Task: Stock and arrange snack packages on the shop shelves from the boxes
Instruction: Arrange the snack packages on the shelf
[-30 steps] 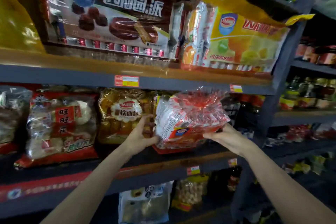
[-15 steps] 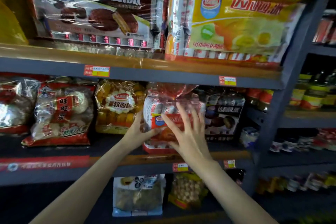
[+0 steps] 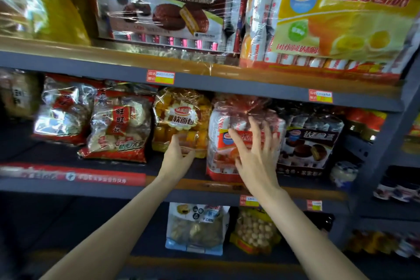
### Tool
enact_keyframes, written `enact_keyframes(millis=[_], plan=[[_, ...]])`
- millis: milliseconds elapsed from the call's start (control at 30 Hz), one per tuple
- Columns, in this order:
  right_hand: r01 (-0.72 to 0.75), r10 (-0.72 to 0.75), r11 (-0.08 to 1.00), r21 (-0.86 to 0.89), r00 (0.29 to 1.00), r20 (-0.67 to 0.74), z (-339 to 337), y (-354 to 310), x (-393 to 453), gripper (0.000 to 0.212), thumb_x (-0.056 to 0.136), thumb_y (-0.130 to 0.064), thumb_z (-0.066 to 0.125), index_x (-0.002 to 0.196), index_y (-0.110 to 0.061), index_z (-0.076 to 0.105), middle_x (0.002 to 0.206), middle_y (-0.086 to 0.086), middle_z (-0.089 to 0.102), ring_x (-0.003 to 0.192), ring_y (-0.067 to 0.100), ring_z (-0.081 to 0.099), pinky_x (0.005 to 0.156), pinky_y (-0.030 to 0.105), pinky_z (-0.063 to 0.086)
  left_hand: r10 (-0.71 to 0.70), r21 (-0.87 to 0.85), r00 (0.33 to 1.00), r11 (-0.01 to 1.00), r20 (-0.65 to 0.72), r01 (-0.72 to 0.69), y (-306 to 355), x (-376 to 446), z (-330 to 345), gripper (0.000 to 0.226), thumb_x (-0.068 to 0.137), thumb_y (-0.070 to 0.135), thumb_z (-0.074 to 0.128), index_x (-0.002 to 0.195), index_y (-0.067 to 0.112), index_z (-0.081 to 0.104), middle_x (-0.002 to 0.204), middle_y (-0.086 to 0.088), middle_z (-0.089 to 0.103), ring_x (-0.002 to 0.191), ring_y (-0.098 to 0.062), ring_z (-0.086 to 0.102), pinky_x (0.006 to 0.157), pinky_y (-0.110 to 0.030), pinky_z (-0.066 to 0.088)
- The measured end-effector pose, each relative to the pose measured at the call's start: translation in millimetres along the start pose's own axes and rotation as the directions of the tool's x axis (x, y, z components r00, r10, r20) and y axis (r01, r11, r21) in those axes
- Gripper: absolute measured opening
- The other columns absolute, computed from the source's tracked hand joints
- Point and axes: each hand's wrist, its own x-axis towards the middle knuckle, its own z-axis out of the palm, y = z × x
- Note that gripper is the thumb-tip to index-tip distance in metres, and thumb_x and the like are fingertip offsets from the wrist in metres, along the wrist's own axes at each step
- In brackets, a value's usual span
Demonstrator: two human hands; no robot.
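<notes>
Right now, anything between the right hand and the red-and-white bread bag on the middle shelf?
Nothing visible. The right hand lies spread flat on the front of the red-and-white bread bag; the left hand is at the neighbouring yellow bread bag.

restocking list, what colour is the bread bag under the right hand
Red and white bread bag, under the right hand; head view.

The grey middle shelf (image 3: 181, 193) carries a red-and-white snack bag (image 3: 227, 143), a yellow bread bag (image 3: 181, 118) and a dark pie pack (image 3: 311, 141).

The right hand (image 3: 256, 157) is covering part of the red snack bag (image 3: 227, 143), and the silver bags (image 3: 61, 116) are looking blurry.
</notes>
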Motion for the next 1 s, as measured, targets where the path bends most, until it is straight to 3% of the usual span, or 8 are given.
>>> enact_keyframes(millis=[167,300,467,600,700,767,900,1000], plan=[[0.189,-0.132,0.945,0.267,0.967,-0.219,-15.5,-69.1,19.6,0.03,0.071,0.003,0.069,0.099,-0.006,0.065,0.129,0.015,0.037,0.122,0.034,0.037,0.098,0.058,0.04,0.029,0.041,0.975,0.999,-0.22,-0.02,-17.9,-14.6,-48.0,0.028,0.091,0.007,0.053,0.115,0.017,0.042,0.097,0.007,0.055,0.078,0.001,0.053,0.057,-0.009,0.042],[0.324,-0.262,0.853,0.409,0.944,-0.203,-4.5,-152.1,36.5,0.025,0.071,0.004,0.066,0.094,-0.005,0.065,0.119,0.019,0.052,0.114,0.031,0.044,0.089,0.048,0.047,0.018,0.146,0.945,0.989,-0.325,0.032,-46.3,-36.6,-116.6,0.033,0.091,0.006,0.05,0.122,0.011,0.041,0.079,0.003,0.056,0.062,-0.007,0.05,0.05,-0.016,0.038],[0.42,-0.469,0.711,0.564,0.881,-0.065,18.6,-289.2,42.2,0.028,0.065,0.001,0.073,0.091,-0.006,0.066,0.11,0.016,0.056,0.103,0.028,0.046,0.081,0.044,0.051,-0.134,0.173,0.893,0.958,-0.43,0.227,-104.1,-79.0,-250.7,0.029,0.091,0.009,0.052,0.118,0.014,0.043,0.08,0.008,0.056,0.075,-0.017,0.059,0.068,-0.032,0.046],[0.527,-0.72,0.577,0.625,0.689,0.084,18.1,-432.9,38.7,0.021,0.07,-0.009,0.073,0.09,-0.008,0.067,0.111,0.013,0.057,0.107,0.031,0.047,0.079,0.044,0.051,-0.448,0.397,0.871,0.775,-0.203,0.491,-166.3,-132.3,-383.0,0.018,0.088,0.008,0.054,0.106,0.011,0.053,0.097,-0.006,0.061,0.093,-0.022,0.058,0.078,-0.028,0.043],[0.555,-0.908,0.376,0.742,0.381,0.175,9.0,-549.6,27.7,0.023,0.093,-0.018,0.05,0.115,-0.012,0.056,0.122,0.007,0.044,0.115,0.027,0.039,0.089,0.036,0.039,-0.562,0.576,0.825,0.656,-0.059,0.488,-202.3,-191.2,-481.0,0.021,0.088,0.007,0.05,0.107,0.004,0.06,0.111,-0.015,0.064,0.102,-0.027,0.06,0.084,-0.027,0.042],[0.544,-0.945,0.325,0.773,0.219,0.243,6.7,-623.2,18.5,0.026,0.096,-0.022,0.047,0.119,-0.012,0.051,0.127,0.007,0.038,0.118,0.028,0.034,0.09,0.038,0.04,-0.616,0.598,0.781,0.588,-0.107,0.545,-221.1,-230.9,-543.6,0.036,0.091,0.024,0.047,0.115,0.001,0.059,0.119,-0.012,0.061,0.106,-0.022,0.056,0.085,-0.02,0.037],[0.511,-0.939,0.345,0.788,0.17,0.301,17.9,-746.9,9.0,0.031,0.094,-0.024,0.048,0.123,-0.011,0.048,0.134,0.011,0.032,0.126,0.033,0.029,0.096,0.043,0.039,-0.709,0.422,0.588,0.43,-0.389,0.798,-265.1,-301.5,-671.4,0.023,0.089,0.014,0.057,0.11,0.006,0.061,0.113,-0.011,0.062,0.107,-0.025,0.059,0.087,-0.028,0.043],[0.481,-0.925,0.353,0.803,0.052,0.376,27.1,-829.4,7.1,0.035,0.095,-0.024,0.048,0.128,-0.011,0.046,0.143,0.009,0.025,0.135,0.035,0.018,0.104,0.046,0.032,-0.722,0.197,0.425,0.382,-0.546,0.903,-287.0,-347.6,-753.2,0.025,0.089,0.01,0.06,0.113,0.006,0.055,0.096,-0.008,0.064,0.087,-0.023,0.063,0.078,-0.033,0.05]])
